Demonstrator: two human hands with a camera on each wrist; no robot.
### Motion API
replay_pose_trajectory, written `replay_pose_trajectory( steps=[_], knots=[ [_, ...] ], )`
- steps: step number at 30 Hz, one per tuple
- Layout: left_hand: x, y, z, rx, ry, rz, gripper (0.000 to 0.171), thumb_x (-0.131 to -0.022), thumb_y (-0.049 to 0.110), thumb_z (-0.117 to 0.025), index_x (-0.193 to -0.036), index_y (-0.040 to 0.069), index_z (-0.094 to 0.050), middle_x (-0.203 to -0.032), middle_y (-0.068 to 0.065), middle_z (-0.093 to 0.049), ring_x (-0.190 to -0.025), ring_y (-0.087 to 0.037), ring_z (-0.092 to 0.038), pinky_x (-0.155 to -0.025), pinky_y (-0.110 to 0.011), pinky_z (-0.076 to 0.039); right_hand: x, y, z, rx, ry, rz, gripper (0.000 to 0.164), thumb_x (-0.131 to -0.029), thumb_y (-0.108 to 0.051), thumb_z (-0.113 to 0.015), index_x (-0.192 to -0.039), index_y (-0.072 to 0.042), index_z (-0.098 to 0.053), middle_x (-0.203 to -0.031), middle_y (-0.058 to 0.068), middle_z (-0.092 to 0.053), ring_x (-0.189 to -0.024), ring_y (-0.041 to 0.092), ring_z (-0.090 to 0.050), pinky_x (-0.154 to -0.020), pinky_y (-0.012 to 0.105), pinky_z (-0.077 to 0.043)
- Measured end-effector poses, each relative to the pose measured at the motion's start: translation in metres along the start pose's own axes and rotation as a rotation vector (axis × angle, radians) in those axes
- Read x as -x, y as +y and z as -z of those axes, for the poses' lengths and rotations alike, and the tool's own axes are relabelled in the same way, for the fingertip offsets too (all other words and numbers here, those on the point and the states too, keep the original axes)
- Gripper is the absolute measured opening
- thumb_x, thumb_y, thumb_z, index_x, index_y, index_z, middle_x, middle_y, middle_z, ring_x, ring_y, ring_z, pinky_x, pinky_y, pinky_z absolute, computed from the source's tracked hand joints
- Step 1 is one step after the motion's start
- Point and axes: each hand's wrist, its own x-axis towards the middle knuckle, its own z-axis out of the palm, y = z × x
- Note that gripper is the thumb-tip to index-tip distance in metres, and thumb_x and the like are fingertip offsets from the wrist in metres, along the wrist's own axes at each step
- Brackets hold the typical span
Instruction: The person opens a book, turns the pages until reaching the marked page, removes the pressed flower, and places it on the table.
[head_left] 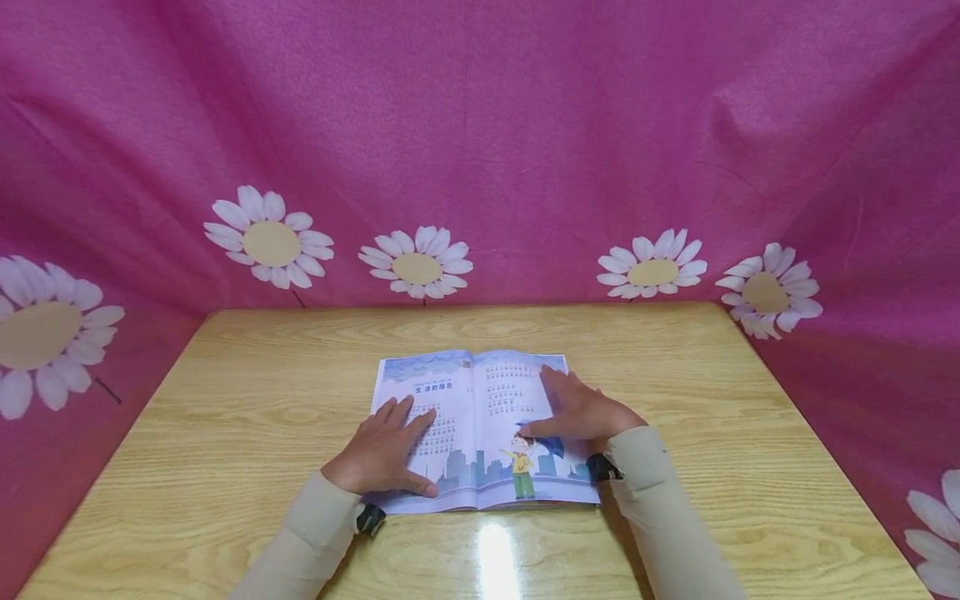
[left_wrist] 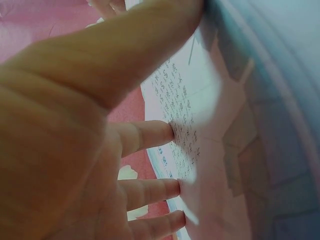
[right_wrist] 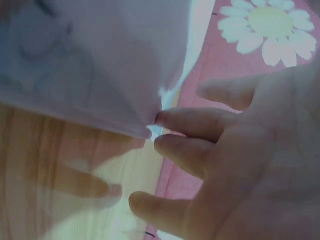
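Note:
An open booklet [head_left: 476,425] lies flat on the table, with printed text, a skyline picture and a cartoon child [head_left: 522,471] under a blue umbrella. My left hand [head_left: 381,454] rests on the left page, fingers spread and thumb near the bottom edge. In the left wrist view its fingertips [left_wrist: 167,131] touch the paper beside the lines of text. Over the outer part of the right page is my right hand [head_left: 588,408], covering some of the umbrella. The right wrist view shows its straight fingers [right_wrist: 195,122] at the page's edge, one fingertip against it.
The wooden table [head_left: 247,417] extends around the booklet. Behind it and at both sides hangs a magenta cloth [head_left: 480,150] with large white daisies. A dark wrist device [head_left: 371,519] sits at the left cuff, another [head_left: 602,467] at the right.

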Motion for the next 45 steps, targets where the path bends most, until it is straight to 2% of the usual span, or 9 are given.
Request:
replay_pose_trajectory(
  steps=[4, 6, 9, 12, 18, 23, 29, 37, 45],
  knots=[
    [0.000, 0.000, 0.000, 0.001, 0.002, -0.008, 0.108, -0.061, 0.060, -0.083, -0.150, 0.016, -0.038, -0.157, -0.020, -0.021, -0.143, -0.045, -0.014, -0.110, -0.063, -0.018, 0.002, 0.005, 0.006, -0.224, -0.060, -0.009, 0.107, -0.074, -0.057, -0.076, -0.156, -0.028, -0.013, -0.145, 0.016, -0.037, -0.098, 0.029, -0.064, -0.077, 0.040, -0.055],
    [0.000, 0.000, 0.000, 0.005, 0.003, -0.009, 0.108, -0.061, 0.060, -0.083, -0.149, 0.016, -0.038, -0.157, -0.020, -0.022, -0.143, -0.045, -0.014, -0.110, -0.064, -0.018, 0.001, 0.006, 0.009, -0.255, -0.083, 0.030, 0.099, -0.078, -0.055, -0.073, -0.155, -0.029, -0.016, -0.125, 0.014, -0.055, -0.079, 0.026, -0.068, -0.070, 0.037, -0.056],
    [0.001, 0.000, 0.000, 0.008, 0.006, -0.013, 0.108, -0.061, 0.060, -0.083, -0.149, 0.015, -0.039, -0.156, -0.021, -0.022, -0.143, -0.046, -0.015, -0.109, -0.064, -0.018, 0.001, 0.006, 0.014, -0.246, -0.088, 0.120, 0.085, -0.086, -0.052, -0.067, -0.153, -0.028, -0.022, -0.104, 0.011, -0.064, -0.077, 0.023, -0.069, -0.076, 0.037, -0.054],
    [0.001, 0.001, 0.000, 0.007, 0.002, -0.009, 0.109, -0.061, 0.060, -0.083, -0.149, 0.016, -0.038, -0.157, -0.020, -0.022, -0.143, -0.045, -0.014, -0.109, -0.064, -0.018, 0.004, 0.006, 0.019, -0.198, -0.040, 0.182, 0.076, -0.090, -0.053, -0.061, -0.152, -0.023, -0.028, -0.119, 0.010, -0.060, -0.087, 0.021, -0.066, -0.087, 0.042, -0.049],
    [0.001, 0.000, 0.000, 0.005, 0.000, -0.005, 0.109, -0.061, 0.060, -0.083, -0.150, 0.016, -0.038, -0.157, -0.020, -0.021, -0.143, -0.045, -0.014, -0.109, -0.064, -0.018, 0.009, 0.004, 0.026, -0.210, 0.118, 0.188, 0.070, -0.094, -0.056, -0.051, -0.149, -0.017, -0.035, -0.138, 0.013, -0.050, -0.117, 0.030, -0.053, -0.102, 0.055, -0.037],
    [0.000, 0.000, 0.000, 0.011, 0.002, -0.004, 0.109, -0.061, 0.061, -0.083, -0.150, 0.016, -0.038, -0.157, -0.020, -0.021, -0.143, -0.045, -0.013, -0.110, -0.064, -0.018, 0.011, 0.001, 0.030, -0.204, 0.202, 0.247, 0.045, -0.103, -0.030, -0.041, -0.145, -0.013, -0.041, -0.137, 0.015, -0.051, -0.129, 0.035, -0.044, -0.107, 0.058, -0.031],
    [0.000, 0.000, 0.000, 0.018, -0.002, -0.001, 0.109, -0.061, 0.060, -0.083, -0.150, 0.017, -0.037, -0.157, -0.020, -0.020, -0.143, -0.045, -0.013, -0.109, -0.064, -0.017, 0.016, 0.001, 0.034, -0.155, 0.194, 0.311, 0.054, -0.094, -0.007, -0.048, -0.147, -0.013, -0.036, -0.138, 0.018, -0.050, -0.129, 0.036, -0.044, -0.103, 0.058, -0.035],
    [0.000, -0.001, -0.001, 0.027, 0.006, -0.004, 0.109, -0.060, 0.060, -0.084, -0.150, 0.016, -0.037, -0.157, -0.020, -0.020, -0.143, -0.045, -0.013, -0.110, -0.064, -0.017, 0.025, -0.008, 0.035, -0.139, 0.136, 0.347, 0.065, -0.093, -0.007, -0.055, -0.152, -0.010, -0.027, -0.147, 0.020, -0.038, -0.125, 0.035, -0.042, -0.103, 0.058, -0.034],
    [0.000, -0.001, -0.001, 0.036, 0.009, -0.007, 0.109, -0.061, 0.058, -0.084, -0.150, 0.016, -0.038, -0.157, -0.021, -0.020, -0.143, -0.045, -0.012, -0.110, -0.064, -0.016, 0.034, -0.022, 0.033, -0.107, 0.158, 0.352, 0.075, -0.095, -0.016, -0.057, -0.155, -0.006, -0.011, -0.158, 0.018, -0.017, -0.142, 0.035, -0.022, -0.112, 0.056, -0.021]
  ],
)
